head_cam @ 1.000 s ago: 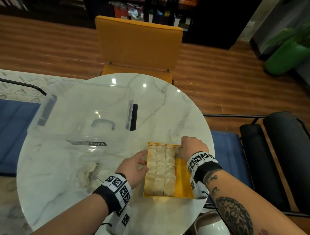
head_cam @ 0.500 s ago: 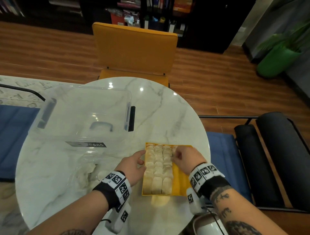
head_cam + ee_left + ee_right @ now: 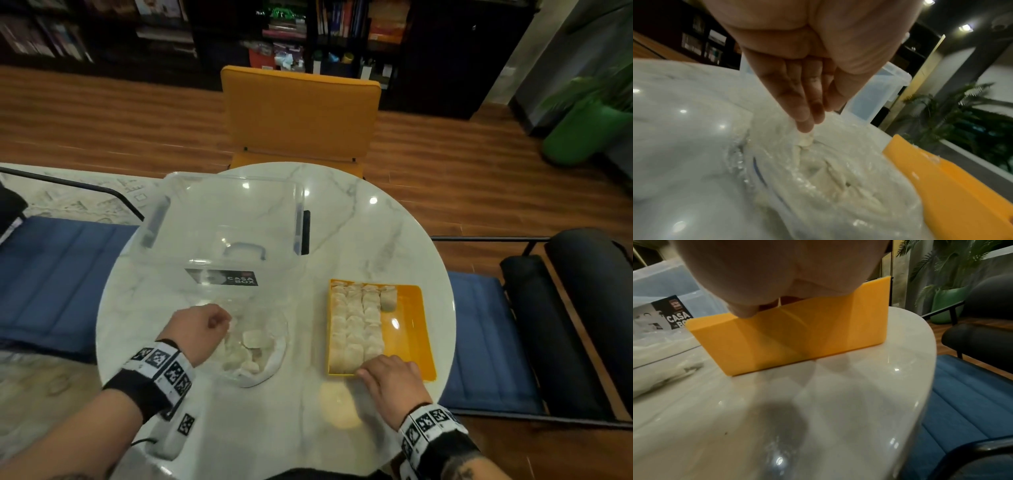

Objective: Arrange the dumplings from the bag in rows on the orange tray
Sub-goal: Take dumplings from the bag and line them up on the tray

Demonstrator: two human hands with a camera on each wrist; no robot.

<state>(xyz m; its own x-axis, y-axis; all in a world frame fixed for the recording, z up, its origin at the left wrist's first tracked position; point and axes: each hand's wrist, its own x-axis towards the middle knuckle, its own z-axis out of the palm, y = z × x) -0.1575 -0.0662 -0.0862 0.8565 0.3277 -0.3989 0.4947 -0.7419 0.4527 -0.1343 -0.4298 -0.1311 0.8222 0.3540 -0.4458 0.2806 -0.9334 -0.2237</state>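
Note:
The orange tray [image 3: 411,329] lies at the right of the round marble table. Pale dumplings [image 3: 354,325] fill three rows on it, and one more dumpling [image 3: 388,298] stands at the far end of a fourth row. My right hand [image 3: 373,368] holds the tray's near wall [image 3: 797,334], thumb outside and fingers bent over the rim. The clear bag [image 3: 263,363] with several loose dumplings lies left of the tray. My left hand [image 3: 224,322] reaches into it. In the left wrist view its straight fingers [image 3: 803,123] touch a dumpling [image 3: 806,140] in the bag.
A clear lidded storage box [image 3: 226,219] with a dark label stands just behind the bag. An orange chair [image 3: 301,113] is at the table's far side, with blue cushioned seats [image 3: 486,342] at right and left. The tray sits near the table's right edge.
My left hand left the tray's left side and went to the bag. My right hand drew back from the tray's far end to its near wall, leaving a dumpling there.

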